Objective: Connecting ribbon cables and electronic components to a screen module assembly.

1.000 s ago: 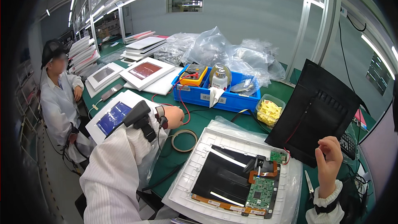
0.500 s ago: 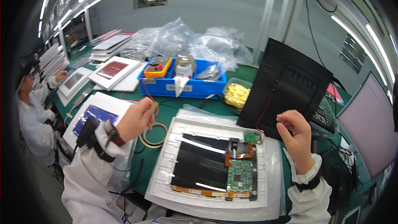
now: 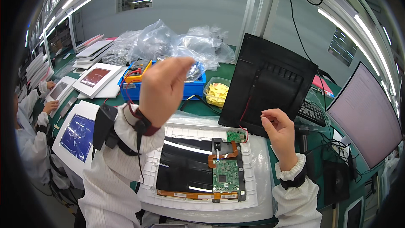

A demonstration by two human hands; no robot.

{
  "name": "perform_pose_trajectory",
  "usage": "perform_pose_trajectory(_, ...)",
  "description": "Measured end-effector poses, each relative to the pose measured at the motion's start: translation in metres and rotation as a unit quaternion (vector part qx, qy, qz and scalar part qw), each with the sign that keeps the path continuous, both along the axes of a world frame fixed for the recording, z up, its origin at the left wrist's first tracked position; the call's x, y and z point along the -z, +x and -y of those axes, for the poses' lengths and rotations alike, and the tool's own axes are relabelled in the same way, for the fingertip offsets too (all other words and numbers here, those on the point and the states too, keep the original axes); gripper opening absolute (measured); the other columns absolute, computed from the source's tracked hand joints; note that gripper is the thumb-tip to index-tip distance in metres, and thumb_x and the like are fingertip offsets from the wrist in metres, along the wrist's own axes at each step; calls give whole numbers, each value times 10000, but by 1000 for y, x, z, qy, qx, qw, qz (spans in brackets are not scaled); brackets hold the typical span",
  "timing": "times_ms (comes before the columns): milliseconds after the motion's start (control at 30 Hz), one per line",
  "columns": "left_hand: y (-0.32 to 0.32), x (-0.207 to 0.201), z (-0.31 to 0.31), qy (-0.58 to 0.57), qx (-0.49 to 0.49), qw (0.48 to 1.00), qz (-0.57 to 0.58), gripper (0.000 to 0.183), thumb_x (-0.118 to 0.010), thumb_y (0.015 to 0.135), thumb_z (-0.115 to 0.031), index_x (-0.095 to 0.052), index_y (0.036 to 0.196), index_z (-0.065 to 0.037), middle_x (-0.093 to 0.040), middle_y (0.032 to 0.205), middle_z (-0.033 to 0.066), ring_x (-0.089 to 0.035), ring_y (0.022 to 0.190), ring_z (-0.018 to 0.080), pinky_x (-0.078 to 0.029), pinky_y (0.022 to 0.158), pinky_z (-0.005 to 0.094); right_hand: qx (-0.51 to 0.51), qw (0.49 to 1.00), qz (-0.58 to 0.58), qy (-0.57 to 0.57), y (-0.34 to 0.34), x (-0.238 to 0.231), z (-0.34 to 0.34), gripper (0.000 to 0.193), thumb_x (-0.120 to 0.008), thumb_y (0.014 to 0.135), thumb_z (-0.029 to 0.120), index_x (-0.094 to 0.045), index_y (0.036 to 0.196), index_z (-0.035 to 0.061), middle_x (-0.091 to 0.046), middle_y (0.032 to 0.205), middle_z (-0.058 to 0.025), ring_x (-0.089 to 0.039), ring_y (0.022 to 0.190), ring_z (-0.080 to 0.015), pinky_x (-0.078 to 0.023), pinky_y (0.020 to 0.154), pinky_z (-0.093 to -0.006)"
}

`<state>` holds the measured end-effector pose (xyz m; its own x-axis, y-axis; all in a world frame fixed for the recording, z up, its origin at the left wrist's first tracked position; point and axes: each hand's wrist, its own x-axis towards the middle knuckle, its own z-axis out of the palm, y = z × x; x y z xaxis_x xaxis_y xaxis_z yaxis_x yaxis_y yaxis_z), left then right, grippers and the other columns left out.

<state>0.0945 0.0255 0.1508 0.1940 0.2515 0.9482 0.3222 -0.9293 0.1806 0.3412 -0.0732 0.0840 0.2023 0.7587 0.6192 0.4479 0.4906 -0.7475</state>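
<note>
Across a cluttered green workbench, the opened display panel lay before the person, its circuit board exposed. The raised left hand was curled, its grip impossible to tell; the right hand hovered loosely parted, apparently holding nothing. Work seemed between touches, and handling the board called for lowered, careful fingers near the orange ribbon.

Open air lies over the frame between left fingers and right fingers, but the bin stands beyond the left, the tub beyond the gap, the black panel behind the right, the monitor farther rightward.
</note>
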Motion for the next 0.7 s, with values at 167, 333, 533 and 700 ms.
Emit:
perform_pose_trajectory(167,21,5,9,39,44,996,-71,253,-542,684,41,-600,919,-32,-526,632,111,-532,565,252,-427,515,324,1,1000,-2,-19,3,5,7,117,-591,763,47,-594,872,4,-557,819,-35,-524,683,-85,-422,596,-194)
perform_pose_trajectory(333,30,66,48,-29,152,960,-232,345,-538,638,23,-559,982,5,-498,735,78,-515,684,231,-431,611,322,-179,959,-111,-189,-19,13,24,165,-541,839,141,-597,880,-9,-570,781,-40,-517,727,-91,-424,606,-214)
perform_pose_trajectory(533,43,99,61,-38,188,949,-250,364,-604,598,18,-574,961,30,-492,748,63,-497,664,220,-426,585,303,-202,886,-231,-348,-30,17,46,186,-533,843,132,-591,889,-39,-595,761,-72,-536,658,-99,-444,605,-222)
perform_pose_trajectory(700,41,106,65,-178,279,915,-229,326,-619,656,-14,-578,979,8,-525,795,84,-521,704,248,-435,602,320,-164,898,-211,-351,-31,36,51,124,-574,795,34,-590,884,-52,-611,726,-80,-562,614,-103,-468,578,-210)
